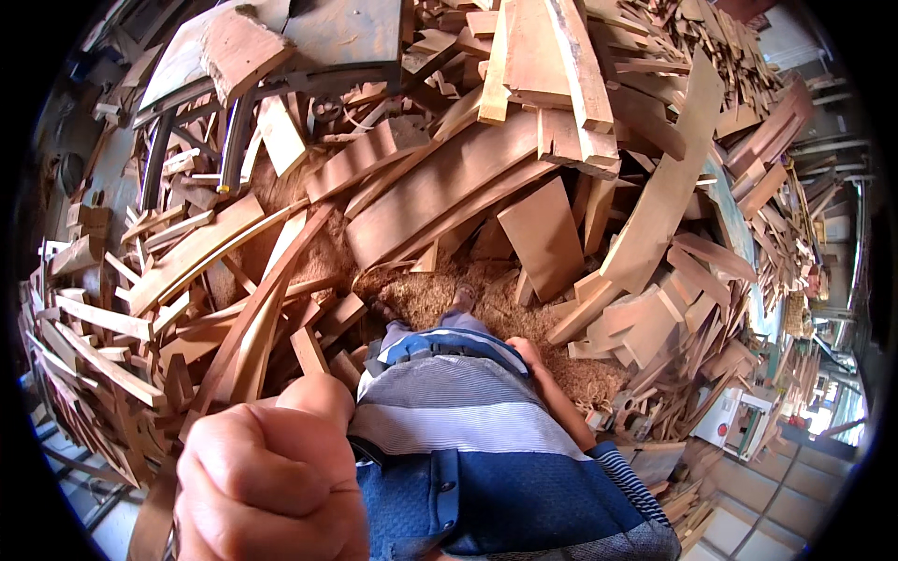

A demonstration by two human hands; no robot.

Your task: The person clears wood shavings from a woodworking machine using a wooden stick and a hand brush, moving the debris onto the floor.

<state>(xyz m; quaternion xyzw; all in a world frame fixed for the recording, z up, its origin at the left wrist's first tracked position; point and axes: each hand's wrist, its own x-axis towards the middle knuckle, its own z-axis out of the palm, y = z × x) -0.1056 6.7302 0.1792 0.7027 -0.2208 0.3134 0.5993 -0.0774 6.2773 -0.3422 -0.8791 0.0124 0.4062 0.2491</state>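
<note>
My left hand point(267, 472) is raised close to the camera at the lower left, its fingers curled into a fist. Whatever it may hold is hidden. Down by my right hip, my right hand point(527, 353) rests against the hem of my striped shirt point(449, 397). Its fingers are mostly hidden there, so their grip does not show. Beyond the left hand lean long reddish wooden strips point(257, 323). A squarish board point(543, 238) stands tilted in front of my feet, and a long pale plank point(669, 187) slants up on the right.
Wood shavings point(421, 294) cover the floor around my feet. A thick stack of boards point(449, 192) lies ahead, below a metal-topped machine table point(341, 37) bearing a rough wood block point(241, 51). Offcuts point(103, 360) pile up at left. A white box-like machine point(734, 423) stands right, beside floor tiles point(786, 496).
</note>
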